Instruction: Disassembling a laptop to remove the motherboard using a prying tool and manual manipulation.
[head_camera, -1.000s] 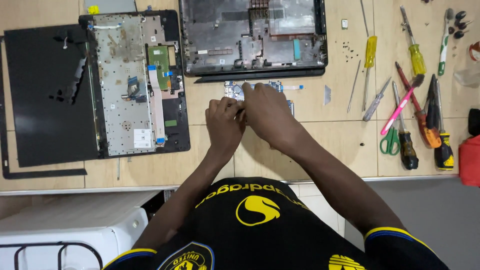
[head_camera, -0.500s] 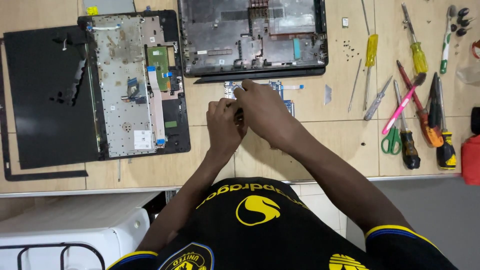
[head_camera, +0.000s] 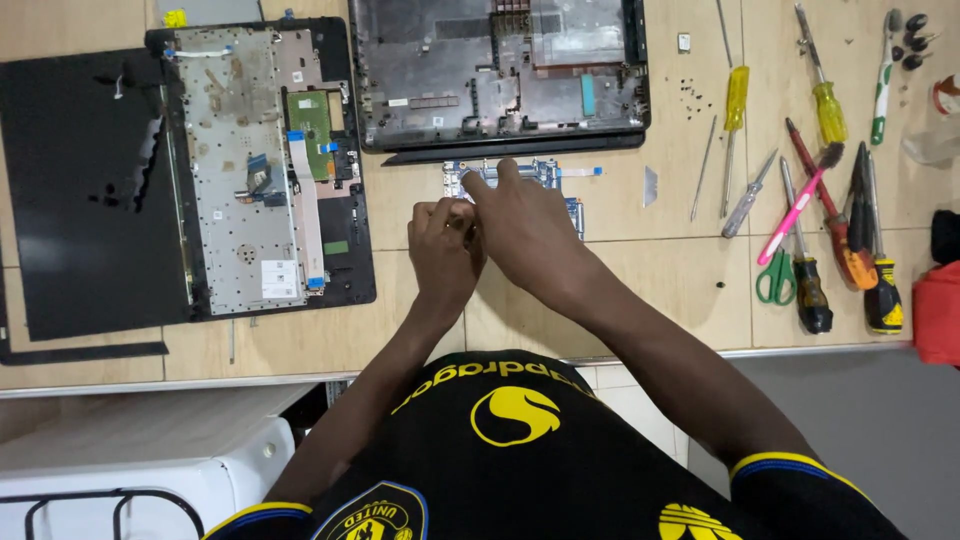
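Observation:
A small blue-green circuit board (head_camera: 572, 212) lies on the wooden bench just in front of the open laptop base (head_camera: 500, 75). My left hand (head_camera: 443, 250) is curled into a fist at the board's left edge, knuckles up. My right hand (head_camera: 525, 228) lies over most of the board, with two fingers stretched to its upper left corner, touching the left hand's fingertips. What sits between the fingertips is hidden. A thin ribbon cable (head_camera: 583, 171) sticks out from the board's right end.
At the left lies a keyboard deck (head_camera: 250, 170), underside up, on a black laptop lid (head_camera: 80, 190). Several screwdrivers (head_camera: 736, 98), pliers, green-handled scissors (head_camera: 776, 277), a pink brush (head_camera: 800, 200) and loose screws (head_camera: 692, 92) are on the right. A red object (head_camera: 938, 312) sits at the right edge.
My hands have stayed over the board. The right hand's fingers have crept slightly left toward the board's upper left corner.

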